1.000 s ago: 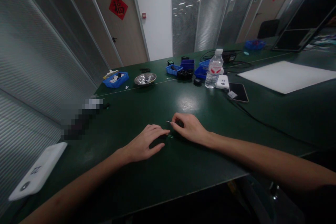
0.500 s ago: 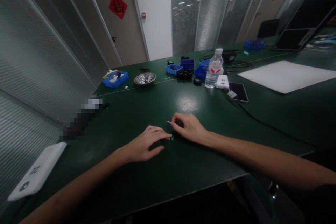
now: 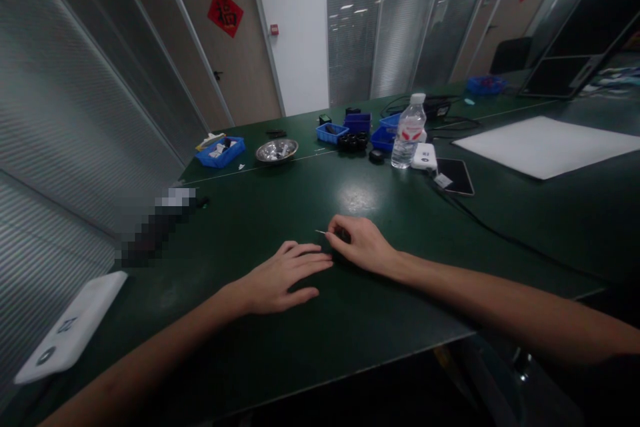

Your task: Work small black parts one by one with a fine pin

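My left hand lies flat on the dark green table, fingers stretched out toward the right and holding nothing I can see. Just beyond its fingertips my right hand rests on the table with the fingers curled in a pinch. A thin metal pin-like tool sticks out to the left from that pinch. The two hands almost touch. The small green part seen earlier by the left fingertips is now hidden.
At the back stand a blue tray, a metal bowl, more blue bins, a water bottle, a white box and a black phone. A white sheet lies right, a white device near left.
My left hand has flattened and slid a little to the right, covering the small green part that lay by its fingertips. My right hand has stayed in place.
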A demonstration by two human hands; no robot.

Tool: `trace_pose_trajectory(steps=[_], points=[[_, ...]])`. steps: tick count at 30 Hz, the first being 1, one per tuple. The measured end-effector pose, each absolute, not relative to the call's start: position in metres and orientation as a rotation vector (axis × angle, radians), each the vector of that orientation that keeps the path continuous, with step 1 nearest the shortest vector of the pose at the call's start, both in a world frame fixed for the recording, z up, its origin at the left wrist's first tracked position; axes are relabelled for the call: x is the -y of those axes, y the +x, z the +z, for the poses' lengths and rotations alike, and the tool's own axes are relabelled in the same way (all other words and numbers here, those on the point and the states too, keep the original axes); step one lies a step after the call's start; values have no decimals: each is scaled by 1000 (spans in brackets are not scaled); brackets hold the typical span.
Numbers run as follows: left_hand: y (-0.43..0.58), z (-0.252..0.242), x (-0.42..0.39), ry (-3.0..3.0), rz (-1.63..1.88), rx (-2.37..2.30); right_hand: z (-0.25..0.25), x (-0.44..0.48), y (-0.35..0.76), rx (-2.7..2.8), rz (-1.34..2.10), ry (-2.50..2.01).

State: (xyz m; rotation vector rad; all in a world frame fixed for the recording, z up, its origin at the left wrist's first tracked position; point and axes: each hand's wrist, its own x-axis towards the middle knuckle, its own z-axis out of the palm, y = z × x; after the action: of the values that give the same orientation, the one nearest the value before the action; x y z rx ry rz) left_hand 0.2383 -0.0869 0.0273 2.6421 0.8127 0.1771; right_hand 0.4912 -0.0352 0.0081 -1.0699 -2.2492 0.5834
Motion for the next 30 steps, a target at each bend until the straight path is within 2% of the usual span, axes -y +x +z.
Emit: trace_pose_trajectory(steps=[12, 18, 23, 30], points=[[182, 6, 46, 2692, 436, -1108, 11, 35, 494, 2272, 620, -1059], [85, -10, -2, 2607, 535, -1730, 9, 35, 495, 2277, 647, -1032], [16, -19, -17, 2464, 410, -2263, 9, 35, 496, 2287, 663, -1046], [1, -17, -13, 2392, 470, -2446, 9, 35, 495, 2291, 625, -1048]])
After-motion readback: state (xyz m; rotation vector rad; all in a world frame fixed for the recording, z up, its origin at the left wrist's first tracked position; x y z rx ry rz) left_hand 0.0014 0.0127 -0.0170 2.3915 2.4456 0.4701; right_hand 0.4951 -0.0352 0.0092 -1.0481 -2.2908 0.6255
